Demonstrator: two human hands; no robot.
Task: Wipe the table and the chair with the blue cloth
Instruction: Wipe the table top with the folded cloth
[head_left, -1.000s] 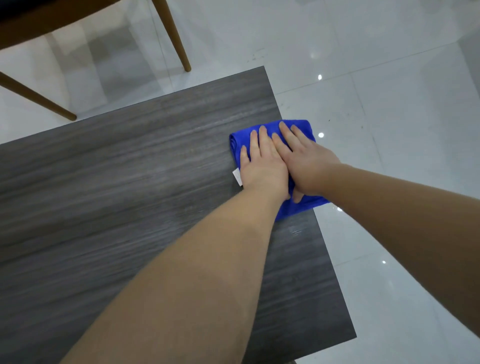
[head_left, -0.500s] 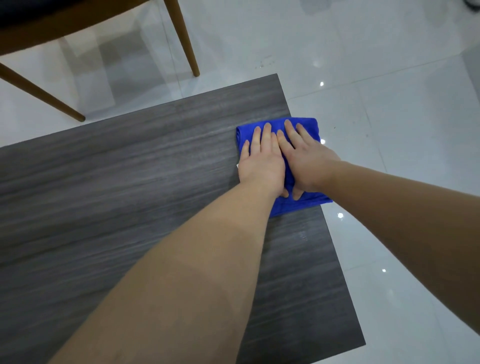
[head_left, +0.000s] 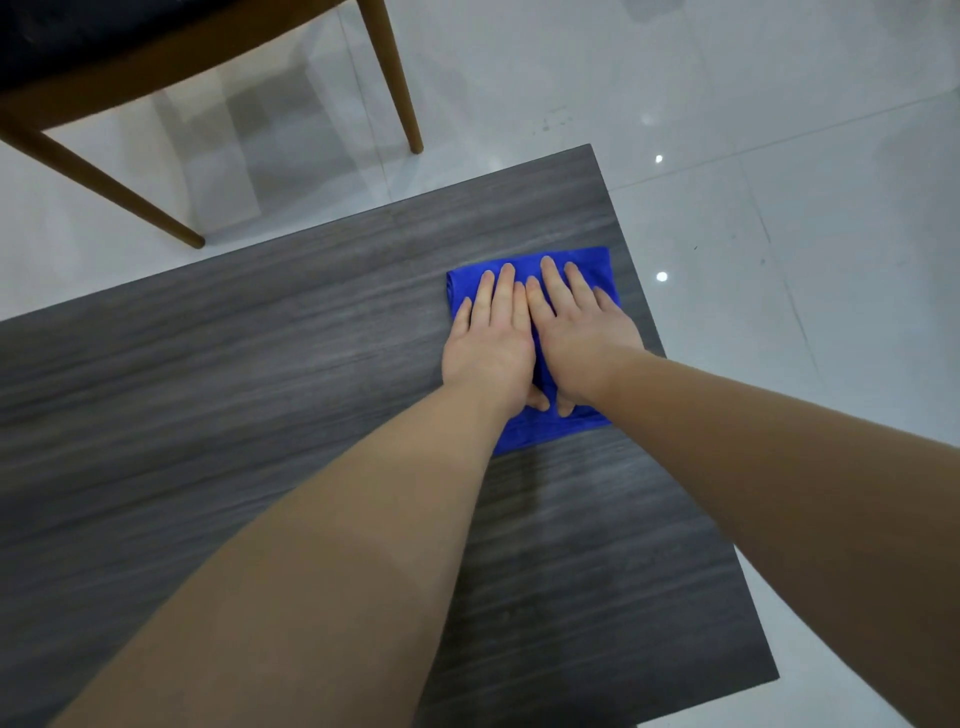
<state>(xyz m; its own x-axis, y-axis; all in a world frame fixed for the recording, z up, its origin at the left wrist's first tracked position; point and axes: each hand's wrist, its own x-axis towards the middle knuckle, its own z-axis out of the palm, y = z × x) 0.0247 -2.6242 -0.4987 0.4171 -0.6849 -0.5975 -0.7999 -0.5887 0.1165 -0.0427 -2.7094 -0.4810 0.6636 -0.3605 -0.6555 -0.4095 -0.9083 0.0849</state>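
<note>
Wiping looks underway: left hand (head_left: 488, 348) and right hand (head_left: 582, 338) press flat-fingered on the blue cloth (head_left: 597, 265) near the table (head_left: 260, 364) edge; chair (head_left: 156, 67) apparently remains.

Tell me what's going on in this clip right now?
A person is wiping a dark wood-grain table with a folded blue cloth. The left hand and right hand lie side by side, flat on the cloth with fingers straight, near the table's right edge. The chair, at top left on the tiled floor, is not being touched.
</note>
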